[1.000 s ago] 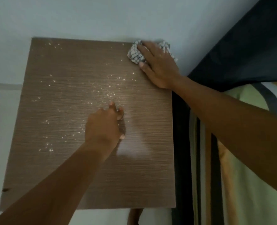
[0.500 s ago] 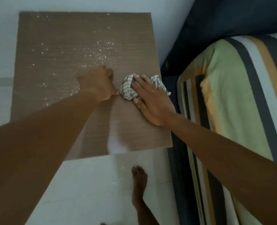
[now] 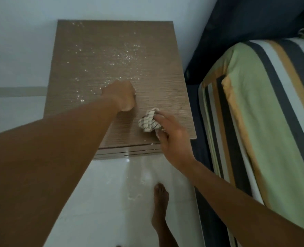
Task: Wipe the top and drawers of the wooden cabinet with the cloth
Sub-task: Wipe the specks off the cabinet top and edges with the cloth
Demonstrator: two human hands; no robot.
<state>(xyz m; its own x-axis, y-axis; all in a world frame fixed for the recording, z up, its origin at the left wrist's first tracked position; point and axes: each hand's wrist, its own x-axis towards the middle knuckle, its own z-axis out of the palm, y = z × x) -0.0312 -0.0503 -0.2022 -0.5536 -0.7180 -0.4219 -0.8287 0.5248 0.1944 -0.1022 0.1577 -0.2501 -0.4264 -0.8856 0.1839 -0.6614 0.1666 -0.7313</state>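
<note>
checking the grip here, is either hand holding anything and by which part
The right hand holds the bunched checked cloth by its near side, fingers curled around it. The left hand is a closed fist on the cabinet top, seemingly empty.

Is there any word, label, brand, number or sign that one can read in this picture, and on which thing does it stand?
None: no readable text shows anywhere.
The cabinet top bears only wood grain and pale specks.
The cloth in the right hand has a check pattern, no letters.
The bed cover has plain stripes only.

Pale wall [image 3: 22, 41], glossy white floor [image 3: 112, 202] (dim), striped bed [image 3: 263, 113] rt.
</note>
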